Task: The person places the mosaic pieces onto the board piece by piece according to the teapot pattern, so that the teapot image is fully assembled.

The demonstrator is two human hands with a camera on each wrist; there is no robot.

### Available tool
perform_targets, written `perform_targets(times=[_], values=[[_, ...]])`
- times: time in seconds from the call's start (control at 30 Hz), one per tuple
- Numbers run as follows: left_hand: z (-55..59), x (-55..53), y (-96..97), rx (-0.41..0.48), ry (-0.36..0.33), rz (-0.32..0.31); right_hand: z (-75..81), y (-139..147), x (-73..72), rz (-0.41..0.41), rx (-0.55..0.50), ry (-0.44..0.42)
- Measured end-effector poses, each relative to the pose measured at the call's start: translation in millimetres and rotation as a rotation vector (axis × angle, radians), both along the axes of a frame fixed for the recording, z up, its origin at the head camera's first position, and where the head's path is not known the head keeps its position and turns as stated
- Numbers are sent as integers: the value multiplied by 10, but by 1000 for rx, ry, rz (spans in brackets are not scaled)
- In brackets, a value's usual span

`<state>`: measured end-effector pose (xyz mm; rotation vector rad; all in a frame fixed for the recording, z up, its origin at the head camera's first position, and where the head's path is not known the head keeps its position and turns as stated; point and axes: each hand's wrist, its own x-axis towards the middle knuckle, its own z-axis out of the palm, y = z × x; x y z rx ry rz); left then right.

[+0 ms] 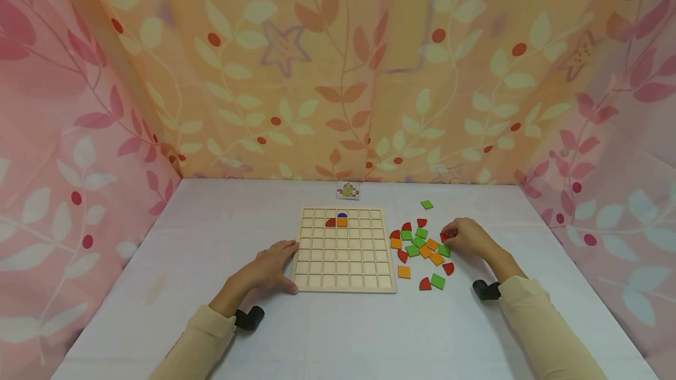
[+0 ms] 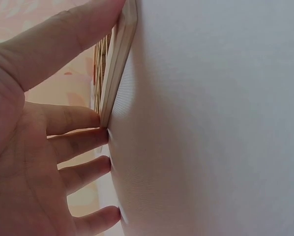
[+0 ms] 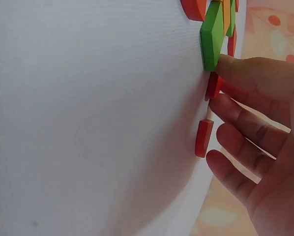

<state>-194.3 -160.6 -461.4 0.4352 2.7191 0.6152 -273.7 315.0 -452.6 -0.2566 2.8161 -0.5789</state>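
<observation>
My left hand rests beside a wooden grid board, fingers fairly straight and spread. Its thumb lies at the near left corner and its fingertips touch the table along the board's left side. On the board, near the top, sit a red quarter-circle tile, an orange square tile and a blue half-circle tile. At the right edge of the loose tiles, my right hand pinches a red quarter-circle tile between thumb and fingers. A green tile lies against the thumb.
Several green, orange and red tiles lie loose to the right of the board. One green tile sits apart, farther back. A small pattern card lies behind the board. Patterned cloth encloses the table on three sides.
</observation>
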Motion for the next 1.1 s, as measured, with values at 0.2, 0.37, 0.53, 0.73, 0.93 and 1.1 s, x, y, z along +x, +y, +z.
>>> perform_targets(times=[0.2,0.37,0.53,0.73,0.93,1.1], values=[[11,-4,14,3,-1,10,-27,1,-4,1,-9,17],[15,-11,24,4,1,8,-26,2,-4,-6,-21,46],[6,-20,15,6,6,8,-27,-50,-16,-19,-48,89],[-8,-21,10,14,7,8,-26,-181,-28,-45,-107,98],[-24,-6,10,19,9,11,19,-313,-78,-23,-115,124],[-19,14,17,27,11,23,94,-428,-152,23,-109,185]])
